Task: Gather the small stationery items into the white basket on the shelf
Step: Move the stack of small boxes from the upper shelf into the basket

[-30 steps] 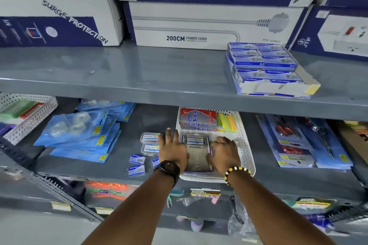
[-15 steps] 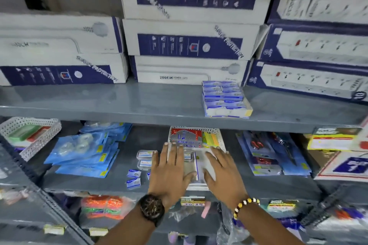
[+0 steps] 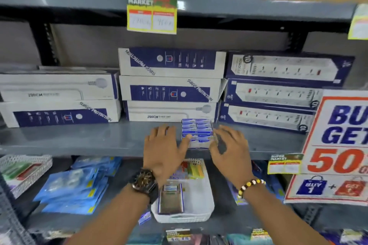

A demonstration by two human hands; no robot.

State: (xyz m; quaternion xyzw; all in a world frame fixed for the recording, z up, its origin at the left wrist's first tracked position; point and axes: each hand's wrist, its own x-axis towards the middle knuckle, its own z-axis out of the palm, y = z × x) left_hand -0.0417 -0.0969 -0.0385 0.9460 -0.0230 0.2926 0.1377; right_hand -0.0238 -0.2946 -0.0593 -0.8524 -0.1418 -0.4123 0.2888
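Note:
The white basket (image 3: 196,214) stands on the lower shelf below my wrists, holding a flat clear case, a red pack and coloured sticky notes. On the shelf above sits a tray of small blue staple boxes (image 3: 197,131). My left hand (image 3: 164,149) is spread at the tray's left side, thumb touching it. My right hand (image 3: 231,147) is at its right side with fingers curled apart. Neither hand has the tray lifted. A small blue box (image 3: 145,217) lies left of the basket.
Stacked surge-protector boxes (image 3: 169,89) fill the shelf behind the tray. Blue tape packets (image 3: 75,187) and another white basket (image 3: 23,171) lie at lower left. A large sale sign (image 3: 336,145) hangs at right, and price tags (image 3: 152,14) hang from the shelf edge above.
Both hands left the white basket on the lower shelf and rose to the staple-box tray on the shelf above. The view tilted upward.

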